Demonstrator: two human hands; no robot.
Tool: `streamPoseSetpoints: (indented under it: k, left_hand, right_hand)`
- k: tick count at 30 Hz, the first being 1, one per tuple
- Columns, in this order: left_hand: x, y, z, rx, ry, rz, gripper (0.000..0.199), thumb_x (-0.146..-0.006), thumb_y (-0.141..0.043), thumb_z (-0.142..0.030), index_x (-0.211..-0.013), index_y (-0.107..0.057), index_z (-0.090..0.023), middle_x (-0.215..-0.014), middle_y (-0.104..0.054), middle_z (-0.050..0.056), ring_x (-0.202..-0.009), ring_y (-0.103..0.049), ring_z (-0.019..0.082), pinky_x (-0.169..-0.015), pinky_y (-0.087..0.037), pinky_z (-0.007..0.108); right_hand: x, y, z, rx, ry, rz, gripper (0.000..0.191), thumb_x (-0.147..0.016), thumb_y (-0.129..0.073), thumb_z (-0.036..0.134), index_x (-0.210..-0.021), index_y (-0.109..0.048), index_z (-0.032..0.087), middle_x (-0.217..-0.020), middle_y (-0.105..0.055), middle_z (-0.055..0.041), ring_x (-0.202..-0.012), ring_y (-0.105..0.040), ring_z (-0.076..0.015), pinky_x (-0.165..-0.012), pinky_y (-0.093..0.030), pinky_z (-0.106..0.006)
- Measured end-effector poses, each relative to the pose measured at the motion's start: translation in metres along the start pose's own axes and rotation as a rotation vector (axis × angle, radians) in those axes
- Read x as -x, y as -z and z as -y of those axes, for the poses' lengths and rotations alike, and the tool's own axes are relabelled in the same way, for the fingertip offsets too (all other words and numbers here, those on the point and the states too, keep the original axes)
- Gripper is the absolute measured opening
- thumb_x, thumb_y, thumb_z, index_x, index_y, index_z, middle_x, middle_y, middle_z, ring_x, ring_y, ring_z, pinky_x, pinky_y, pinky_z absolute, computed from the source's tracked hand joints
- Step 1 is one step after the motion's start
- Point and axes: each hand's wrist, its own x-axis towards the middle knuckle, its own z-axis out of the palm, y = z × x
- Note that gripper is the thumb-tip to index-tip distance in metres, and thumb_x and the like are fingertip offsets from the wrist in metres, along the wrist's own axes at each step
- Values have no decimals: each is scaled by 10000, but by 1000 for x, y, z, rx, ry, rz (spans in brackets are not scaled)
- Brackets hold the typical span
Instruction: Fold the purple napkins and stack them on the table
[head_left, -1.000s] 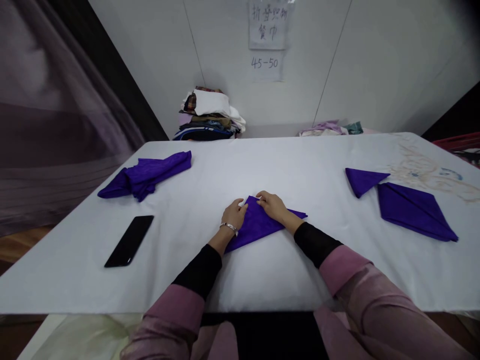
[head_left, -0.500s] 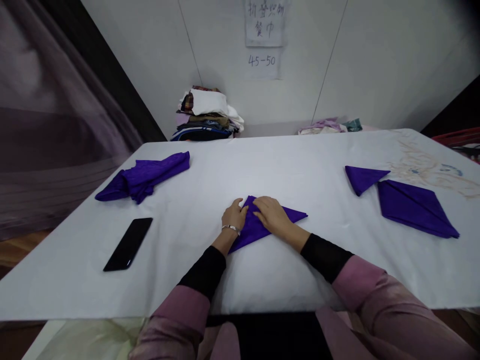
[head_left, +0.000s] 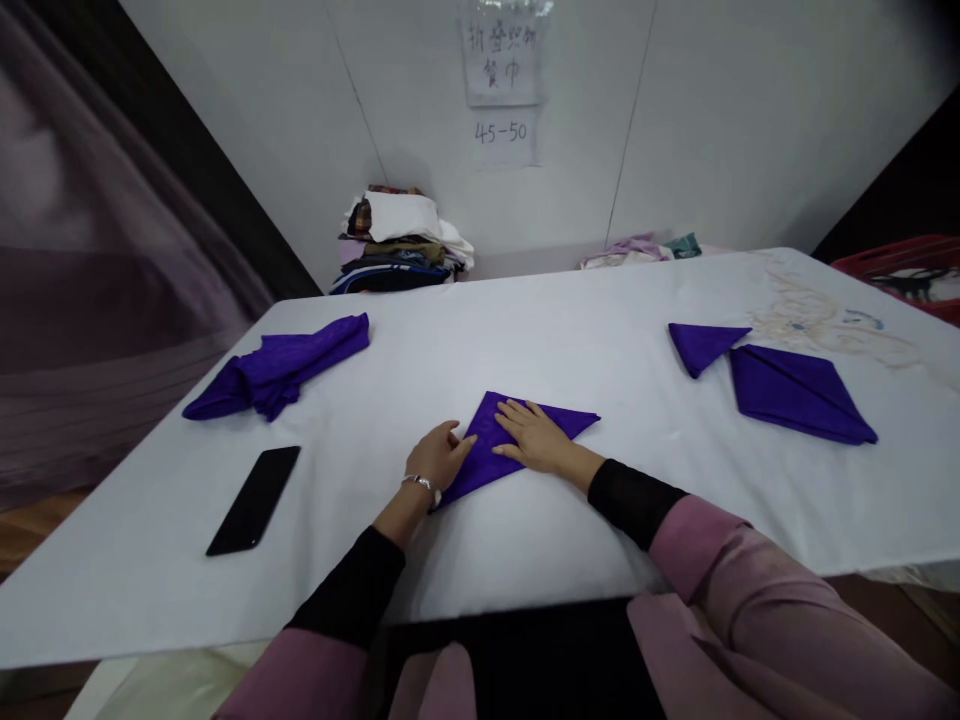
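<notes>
A purple cloth napkin (head_left: 484, 458), folded into a triangle, lies in front of me on the white-covered table. My right hand (head_left: 534, 438) rests flat on its middle, fingers spread. At the napkin's left edge is my left hand (head_left: 437, 458), its fingers loosely curved and apart from the thumb, whose tip reaches the cloth. A bracelet (head_left: 424, 485) circles the left wrist. To the right lie a small folded purple triangle (head_left: 706, 346) and a larger folded purple napkin (head_left: 802, 393). A crumpled purple cloth (head_left: 281, 368) lies at the left.
A black phone (head_left: 253, 500) lies on the left of the white tablecloth (head_left: 420, 345). Behind the table are a stack of folded clothes (head_left: 401, 240) and a lower cloth pile (head_left: 630, 250). Handwritten paper signs (head_left: 502, 60) hang on the wall. A red basket (head_left: 900, 270) is at far right.
My left hand has slid left and toward me along the napkin's edge. My right hand has flattened, its fingers spreading on the cloth. The camera view has shifted slightly.
</notes>
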Motion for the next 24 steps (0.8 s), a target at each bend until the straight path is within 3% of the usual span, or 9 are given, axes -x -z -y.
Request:
streamPoseSetpoints:
  k: [4,7,10,13,15,18,21,24]
  left_hand:
    - [16,-8,-5,-40,32,51,392,-808,-504,-384,-1162,-532,-218,-862,-690,41,-847,-628,217,-694,-441,301]
    - [25,-17,-9,120,49,51,546,-797,-538,-340,-1297,-388,-178,-773,-688,27,-757,-643,199,-640,-455,288]
    - [36,-20,-11,340,114,82,661,-793,-573,-327,-1359,-277,-160,-684,-674,-5,-617,-635,163,-560,-467,264]
    - [48,-21,-15,532,210,145,686,-805,-584,-276,-1380,-229,-152,-701,-681,-1,-548,-616,126,-515,-478,237]
    - [54,-23,-17,588,255,165,701,-806,-591,-262,-1387,-217,-142,-703,-679,2,-544,-614,118,-508,-485,229]
    - [62,-27,-19,603,265,162,715,-798,-603,-275,-1387,-224,-128,-649,-651,-14,-547,-610,124,-517,-491,236]
    - [69,-30,-19,615,247,170,730,-804,-585,-274,-1398,-187,-128,-648,-651,-14,-544,-607,127,-526,-486,245]
    - [74,-27,-15,406,166,102,751,-807,-555,-331,-1416,-151,-157,-655,-658,-11,-540,-604,150,-522,-461,266]
  right_hand:
    - [-2,2,0,18,19,-7,670,-869,-384,573,-1347,-405,104,-1431,-336,-162,-1344,-236,-286,-1088,-150,-480]
    - [4,10,6,48,41,-53,616,-870,-440,517,-1331,-428,108,-1420,-352,-171,-1347,-225,-290,-1094,-103,-491]
    - [27,18,22,19,85,-103,591,-878,-435,496,-1338,-417,125,-1416,-362,-164,-1352,-217,-272,-1095,-93,-490]
    - [61,18,46,-46,205,-36,598,-872,-449,462,-1367,-366,138,-1409,-379,-150,-1349,-232,-245,-1095,-97,-483]
    - [81,15,62,-74,257,14,610,-852,-483,394,-1382,-335,131,-1417,-369,-145,-1353,-220,-233,-1102,-89,-467]
    - [98,10,75,-90,220,9,629,-828,-495,311,-1391,-310,99,-1431,-339,-155,-1365,-180,-238,-1108,-83,-461]
    - [99,11,62,-91,153,-46,630,-796,-484,217,-1393,-311,113,-1442,-324,-142,-1366,-175,-238,-1104,-93,-487]
    - [99,19,20,-122,-7,-179,587,-771,-453,129,-1354,-390,149,-1418,-375,-116,-1345,-244,-233,-1094,-147,-497]
